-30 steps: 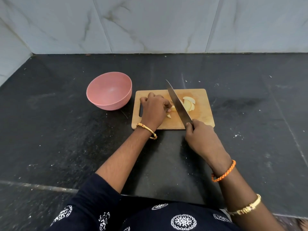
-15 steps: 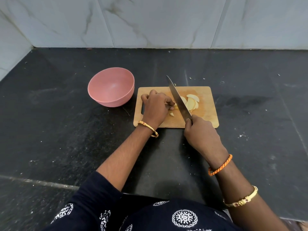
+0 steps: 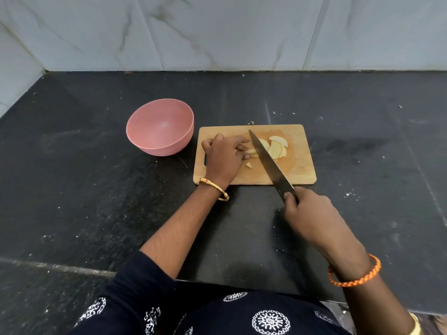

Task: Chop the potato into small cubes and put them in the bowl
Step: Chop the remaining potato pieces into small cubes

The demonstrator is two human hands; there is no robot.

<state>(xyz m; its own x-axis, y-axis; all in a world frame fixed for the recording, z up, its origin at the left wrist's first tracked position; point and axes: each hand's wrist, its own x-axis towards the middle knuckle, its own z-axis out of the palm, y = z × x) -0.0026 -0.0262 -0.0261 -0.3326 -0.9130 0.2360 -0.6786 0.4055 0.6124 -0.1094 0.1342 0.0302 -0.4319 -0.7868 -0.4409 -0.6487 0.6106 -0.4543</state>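
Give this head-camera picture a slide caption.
Right hand slices potato with knife on board; left hand steadies it.

— What is the counter (image 3: 96, 189) like?
— Black stone, speckled, butting against a pale marble-look wall.
— What lies directly on it?
— A pink bowl (image 3: 160, 126) stands just left of a wooden cutting board (image 3: 300, 172), near it but apart. Small pale crumbs (image 3: 251, 122) are scattered behind the board.

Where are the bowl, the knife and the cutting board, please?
bowl (image 3: 159, 128), head view, inside wall.
knife (image 3: 268, 159), head view, middle of blade.
cutting board (image 3: 300, 170), head view, bare right part.
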